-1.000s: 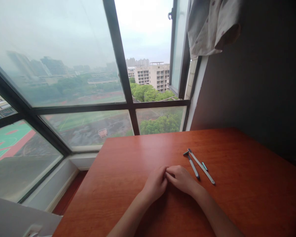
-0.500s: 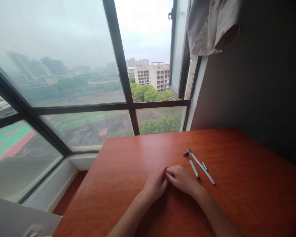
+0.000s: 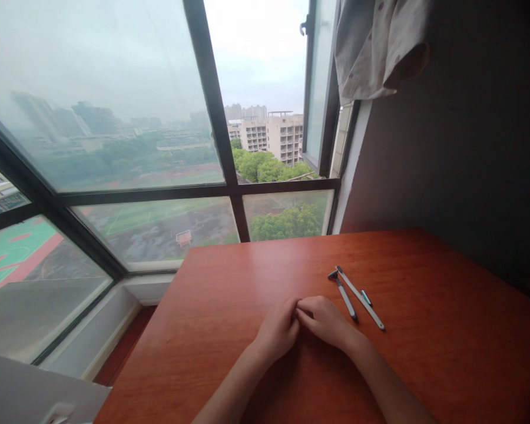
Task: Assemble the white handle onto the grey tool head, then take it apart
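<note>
My left hand (image 3: 277,330) and my right hand (image 3: 324,320) rest together on the reddish-brown wooden table, fingertips touching. Both hands are closed, with fingers curled inward. Whether anything is between them is hidden. Just beyond my right hand lies a razor (image 3: 347,302) with a grey handle and dark head. Beside it lies a long, slim grey stick (image 3: 365,303), perhaps a toothbrush, its far end touching or very near the razor's head. A small teal and dark piece (image 3: 366,297), like a razor cartridge, lies along the stick's right side.
The wooden table (image 3: 221,306) reaches to dark-framed windows (image 3: 234,189), with one pane swung open at the right. A light cloth (image 3: 375,53) hangs at the upper right before a dark wall (image 3: 446,147). Left of the table is a low white ledge (image 3: 106,335).
</note>
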Tool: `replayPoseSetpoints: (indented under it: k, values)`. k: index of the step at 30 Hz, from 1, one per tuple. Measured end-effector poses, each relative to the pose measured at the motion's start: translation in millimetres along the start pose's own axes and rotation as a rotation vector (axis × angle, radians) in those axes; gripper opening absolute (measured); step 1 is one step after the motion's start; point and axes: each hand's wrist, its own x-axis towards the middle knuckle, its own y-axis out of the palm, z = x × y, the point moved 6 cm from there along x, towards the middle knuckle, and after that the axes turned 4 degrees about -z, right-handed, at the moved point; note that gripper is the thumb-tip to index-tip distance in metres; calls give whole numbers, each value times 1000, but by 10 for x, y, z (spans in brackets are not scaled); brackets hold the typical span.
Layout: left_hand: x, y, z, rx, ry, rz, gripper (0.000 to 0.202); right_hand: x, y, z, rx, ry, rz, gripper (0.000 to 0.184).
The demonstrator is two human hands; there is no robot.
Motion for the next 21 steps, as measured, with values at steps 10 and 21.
replayPoseSetpoints:
  k: [10,21]
  values:
    - [-7,7,15,4,2,-3,35,-1,6,-9,5,10,7,26]
    - [-13,-2,6,18,7,-2,36,-9,-14,15,20,10,1,24]
